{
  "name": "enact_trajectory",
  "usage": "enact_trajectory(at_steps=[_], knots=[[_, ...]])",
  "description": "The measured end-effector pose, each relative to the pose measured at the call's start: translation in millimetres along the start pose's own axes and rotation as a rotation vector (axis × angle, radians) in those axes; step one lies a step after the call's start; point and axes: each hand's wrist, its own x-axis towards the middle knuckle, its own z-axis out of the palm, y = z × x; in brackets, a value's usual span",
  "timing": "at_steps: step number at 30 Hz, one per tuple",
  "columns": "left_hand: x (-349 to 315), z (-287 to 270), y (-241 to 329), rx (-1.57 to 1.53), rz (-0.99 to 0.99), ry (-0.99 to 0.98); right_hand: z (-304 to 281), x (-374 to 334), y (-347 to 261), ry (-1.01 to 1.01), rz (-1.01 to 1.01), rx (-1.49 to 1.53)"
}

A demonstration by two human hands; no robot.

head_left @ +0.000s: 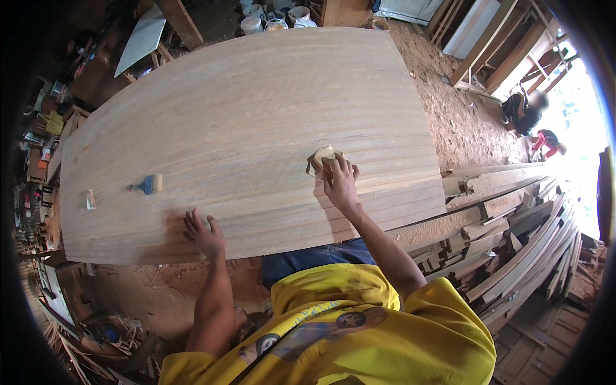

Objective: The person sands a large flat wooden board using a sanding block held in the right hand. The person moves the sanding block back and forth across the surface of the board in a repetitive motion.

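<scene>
A large pale wooden panel point(256, 135) with lengthwise grain lines lies flat in front of me. My right hand point(340, 183) is closed on a curled tan sheet of what looks like sandpaper point(317, 158), pressed against the panel right of its middle. Its underside is hidden. Near the panel's front edge, my left hand point(206, 237) rests with its fingers spread and nothing in them. Farther left, a wide paintbrush point(151, 184) with a blue handle and pale bristles lies on the wood. Beside it is a small whitish and brown piece point(90, 199), too small to identify.
Stacked timber planks point(487, 224) lie along the right, close to the panel. Several buckets point(251, 25) stand beyond the far edge. Two people point(523, 110) crouch at the far right by a bright opening. Clutter lines the left side.
</scene>
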Motion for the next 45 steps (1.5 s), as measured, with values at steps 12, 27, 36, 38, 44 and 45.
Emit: enact_trajectory(at_steps=[12, 27, 36, 38, 44, 45], knots=[[-1, 5, -3, -0.018, 0.004, 0.027, 17, -5, -2, -0.007, 0.049, -0.028], [1, 6, -4, 0.030, 0.026, 0.024, 10, 16, 2, 0.010, 0.164, -0.057], [-1, 0, 2, 0.024, 0.010, 0.001, -16, -12, 1, 0.023, -0.019, 0.045], [1, 1, 1, 0.020, 0.014, -0.003, -12, -12, 3, -0.022, -0.013, 0.011], [2, -3, 1, 0.001, 0.000, -0.012, -13, -6, -2, -0.060, -0.028, 0.021], [1, -4, 3, 0.001, -0.006, -0.016, -6, -9, 3, -0.050, -0.030, 0.017]])
